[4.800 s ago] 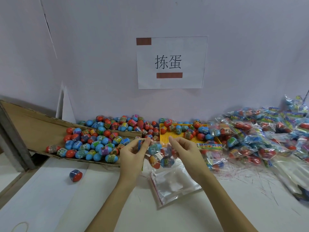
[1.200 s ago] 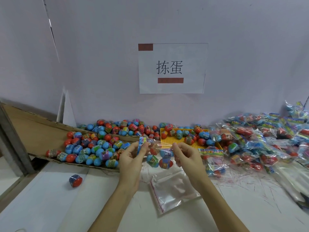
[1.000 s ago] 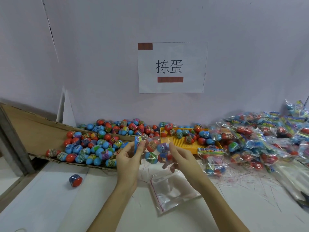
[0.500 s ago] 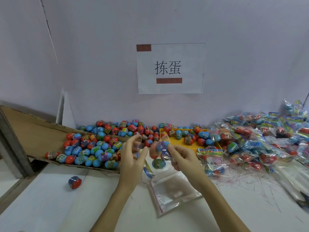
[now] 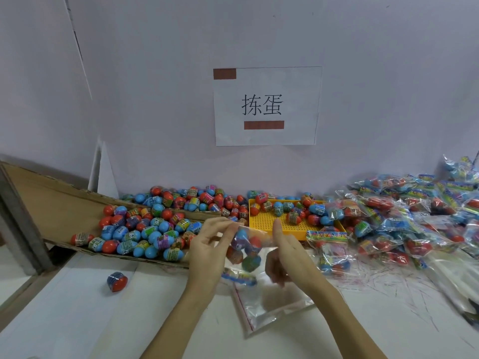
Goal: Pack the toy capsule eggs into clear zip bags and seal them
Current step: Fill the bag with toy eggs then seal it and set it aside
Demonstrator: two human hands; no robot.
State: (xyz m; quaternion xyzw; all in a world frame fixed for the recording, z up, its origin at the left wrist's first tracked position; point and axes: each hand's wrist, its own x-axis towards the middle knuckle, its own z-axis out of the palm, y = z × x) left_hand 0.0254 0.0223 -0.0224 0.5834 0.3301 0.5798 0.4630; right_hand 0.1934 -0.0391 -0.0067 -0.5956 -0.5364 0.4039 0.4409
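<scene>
Since a moment ago my left hand (image 5: pixel 207 251) has come back onto the filled bag (image 5: pixel 245 251), its fingers pinching the top edge. My right hand (image 5: pixel 286 253) grips the other end. The bag hangs over the tabletop (image 5: pixel 129 320), above an empty zip bag (image 5: pixel 267 304), near the loose eggs (image 5: pixel 145 229).

A clear zip bag (image 5: pixel 246 248) holding several red and blue capsule eggs hangs above the white table. Loose red and blue eggs (image 5: pixel 145 231) are heaped behind it to the left. Empty clear bags (image 5: pixel 269 305) lie flat below it. Filled bags (image 5: pixel 404 216) are piled on the right.
</scene>
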